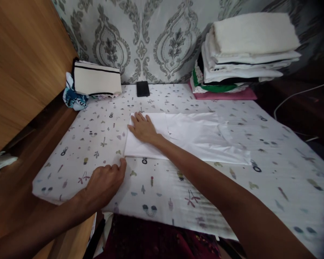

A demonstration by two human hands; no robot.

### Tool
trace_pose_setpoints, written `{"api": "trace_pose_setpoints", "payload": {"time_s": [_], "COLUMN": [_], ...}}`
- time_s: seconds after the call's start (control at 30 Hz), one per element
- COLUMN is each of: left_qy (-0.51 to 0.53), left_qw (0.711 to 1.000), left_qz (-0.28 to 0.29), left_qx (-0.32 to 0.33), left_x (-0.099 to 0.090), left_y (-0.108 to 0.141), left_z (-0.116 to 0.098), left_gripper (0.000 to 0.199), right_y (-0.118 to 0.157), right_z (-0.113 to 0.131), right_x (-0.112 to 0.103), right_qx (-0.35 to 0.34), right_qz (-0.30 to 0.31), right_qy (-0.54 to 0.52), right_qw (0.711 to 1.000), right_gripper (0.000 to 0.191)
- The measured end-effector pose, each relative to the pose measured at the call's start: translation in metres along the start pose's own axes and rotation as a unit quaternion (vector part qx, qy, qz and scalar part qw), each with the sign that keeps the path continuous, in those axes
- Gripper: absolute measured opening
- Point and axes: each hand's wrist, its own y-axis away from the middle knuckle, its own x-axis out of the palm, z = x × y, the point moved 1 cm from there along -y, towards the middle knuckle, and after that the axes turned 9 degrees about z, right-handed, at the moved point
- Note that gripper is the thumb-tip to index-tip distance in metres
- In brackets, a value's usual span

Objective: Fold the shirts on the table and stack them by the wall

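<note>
A white garment [194, 133], partly folded and lying flat, stretches across the covered table. Its left end is folded into a smooth, straight-edged panel, while the right end is creased and uneven. My right hand [143, 128] rests palm down on the folded left end, fingers spread. At the near left corner of the garment is my left hand [106, 181], its fingers curled in and the thumb side against the corner, closed on the edge there. The exact grip of those fingertips is partly hidden.
A patterned white cover [162, 194] lies over the table. Toward the back sit a small black wallet-like object [143, 89], a cream folded cloth [97, 78] beside a blue-white one [75, 97], and a tall stack of folded clothes [243, 54]. A wooden panel [27, 61] borders the left.
</note>
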Motion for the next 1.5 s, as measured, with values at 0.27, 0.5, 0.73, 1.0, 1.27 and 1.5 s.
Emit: {"api": "trace_pose_setpoints", "payload": {"time_s": [0.27,0.5,0.73,1.0,1.27,1.5], "left_qy": [0.322,0.614,0.525,0.371,0.276,0.421], "left_qw": [0.941,0.788,0.842,0.912,0.946,0.895], "left_qz": [-0.108,-0.041,-0.115,-0.174,-0.152,-0.142], "left_qx": [-0.015,0.029,0.048,0.012,-0.072,-0.028], "left_x": [-0.016,-0.018,-0.003,-0.005,-0.011,-0.009], "left_y": [-0.035,-0.086,-0.050,-0.026,-0.033,-0.038], "left_z": [0.050,0.062,0.053,0.023,0.011,0.026], "left_gripper": [0.027,0.045,0.020,0.013,0.018,0.017], "right_y": [0.013,0.071,0.117,0.109,0.109,0.113], "right_z": [0.011,0.010,0.031,0.039,0.036,0.037], "right_x": [-0.028,-0.041,-0.034,-0.026,-0.022,-0.022], "right_qx": [0.019,-0.009,-0.199,-0.125,-0.094,-0.127], "right_qz": [-0.001,-0.020,-0.010,-0.012,-0.032,-0.037], "right_qy": [-0.071,-0.078,-0.041,-0.151,-0.242,-0.212], "right_qw": [0.997,0.997,0.979,0.981,0.965,0.968], "right_gripper": [0.042,0.041,0.021,0.017,0.013,0.011]}}
